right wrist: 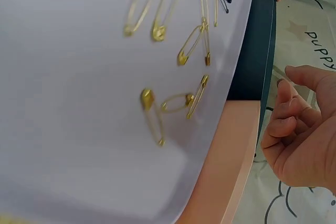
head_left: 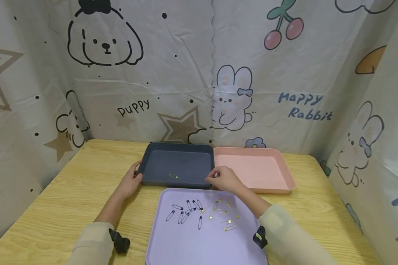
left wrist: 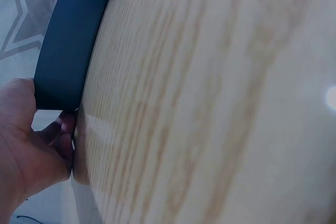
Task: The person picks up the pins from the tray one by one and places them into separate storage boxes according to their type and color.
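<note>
At the left side of the dark blue tray [head_left: 179, 162], my left hand [head_left: 131, 180] grips the edge. In the left wrist view its thumb [left wrist: 27, 90] lies against the tray's end, with bent fingers low beside it. My right hand [head_left: 226, 179] hovers by the dark tray's front right corner. In the right wrist view its fingers are loosely bent, thumb and forefinger slightly apart, and nothing shows between them. One gold safety pin [head_left: 174, 176] lies inside the dark tray. Nearer, a lilac tray [head_left: 192, 246] bears several black safety pins [head_left: 200, 218] and several gold safety pins [right wrist: 148, 99].
A pink tray [head_left: 252, 165] stands to the right of the dark one, their sides close together. All three trays are on a wooden table [head_left: 99, 169]. Behind and beside it hangs a printed curtain [head_left: 185, 84]. My right forearm reaches over the lilac tray's right side.
</note>
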Demonstrator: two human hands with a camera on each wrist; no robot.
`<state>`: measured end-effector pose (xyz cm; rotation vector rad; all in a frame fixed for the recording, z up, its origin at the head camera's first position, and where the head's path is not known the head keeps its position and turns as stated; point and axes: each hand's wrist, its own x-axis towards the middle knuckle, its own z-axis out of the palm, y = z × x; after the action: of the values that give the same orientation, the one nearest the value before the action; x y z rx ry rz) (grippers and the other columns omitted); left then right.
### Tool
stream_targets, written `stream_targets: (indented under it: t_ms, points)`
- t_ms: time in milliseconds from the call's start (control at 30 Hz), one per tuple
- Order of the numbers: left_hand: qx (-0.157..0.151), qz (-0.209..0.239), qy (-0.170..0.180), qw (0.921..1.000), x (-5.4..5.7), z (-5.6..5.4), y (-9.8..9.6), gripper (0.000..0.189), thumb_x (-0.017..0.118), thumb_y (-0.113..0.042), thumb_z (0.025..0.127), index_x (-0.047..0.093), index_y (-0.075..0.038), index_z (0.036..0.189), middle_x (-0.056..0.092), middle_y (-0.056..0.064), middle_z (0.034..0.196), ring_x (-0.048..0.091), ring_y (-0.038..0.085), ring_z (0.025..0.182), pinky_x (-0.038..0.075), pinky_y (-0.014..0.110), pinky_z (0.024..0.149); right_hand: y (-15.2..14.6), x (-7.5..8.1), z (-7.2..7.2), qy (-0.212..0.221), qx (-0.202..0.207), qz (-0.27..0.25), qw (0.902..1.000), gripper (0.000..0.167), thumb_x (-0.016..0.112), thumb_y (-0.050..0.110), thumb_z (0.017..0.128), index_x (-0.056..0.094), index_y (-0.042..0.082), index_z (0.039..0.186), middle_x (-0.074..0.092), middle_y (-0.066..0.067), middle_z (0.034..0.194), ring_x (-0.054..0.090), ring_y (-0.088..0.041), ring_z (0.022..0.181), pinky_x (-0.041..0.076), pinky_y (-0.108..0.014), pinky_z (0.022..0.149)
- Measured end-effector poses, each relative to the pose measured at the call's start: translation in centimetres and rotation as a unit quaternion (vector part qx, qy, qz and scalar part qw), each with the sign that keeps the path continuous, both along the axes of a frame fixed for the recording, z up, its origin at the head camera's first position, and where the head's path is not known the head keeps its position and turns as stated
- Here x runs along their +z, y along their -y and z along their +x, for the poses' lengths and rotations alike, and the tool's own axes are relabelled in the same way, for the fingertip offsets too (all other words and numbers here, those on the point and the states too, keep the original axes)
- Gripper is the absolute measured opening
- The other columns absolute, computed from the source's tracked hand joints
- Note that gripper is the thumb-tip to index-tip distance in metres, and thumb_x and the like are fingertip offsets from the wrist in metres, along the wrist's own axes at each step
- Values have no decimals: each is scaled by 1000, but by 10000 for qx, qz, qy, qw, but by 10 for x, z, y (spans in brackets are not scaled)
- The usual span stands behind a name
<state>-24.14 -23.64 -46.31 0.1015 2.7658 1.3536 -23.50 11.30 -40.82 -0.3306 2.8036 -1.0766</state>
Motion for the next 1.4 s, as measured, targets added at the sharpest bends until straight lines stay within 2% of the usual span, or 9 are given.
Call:
stream_targets:
  t_ms: [400,633,900,1200,1400]
  points:
    - [7,16,23,10000,-2,1,1,56,33,-14,98,13,-5,149,44,31,128,48,35,110,41,40,85,-34,-6,17,-5,-147,-110,9998,13,71,23,79,70,11,81,46,3,56,42,-12,55,33,-24,51]
    - [-42,10,-28,10000,-1,0,1,56,33,-14,98,13,-5,149,45,31,126,49,35,108,41,39,83,-57,-13,28,-41,-305,28,9995,11,71,23,79,70,12,81,46,3,58,42,-11,56,33,-23,50]
    - [-74,20,0,10000,1,1,1,56,33,-13,98,12,-4,149,44,31,127,48,36,109,41,40,84,-82,-20,42,-2,-175,14,9998,9,70,20,82,69,11,82,48,3,63,42,-10,60,34,-21,53]
    - [-45,-17,-46,10000,1,-1,1,56,34,-14,98,14,-5,149,48,28,121,50,31,101,41,35,79,-99,-27,54,-146,-64,382,9991,9,72,22,79,68,15,79,50,3,64,45,-8,59,37,-20,51]
    - [-48,-31,-68,10000,-1,-1,1,56,34,-14,98,14,-5,149,48,28,120,50,31,101,42,35,79,-101,-32,60,-376,54,727,9966,10,74,23,77,67,16,80,51,6,63,44,-7,58,36,-21,52]
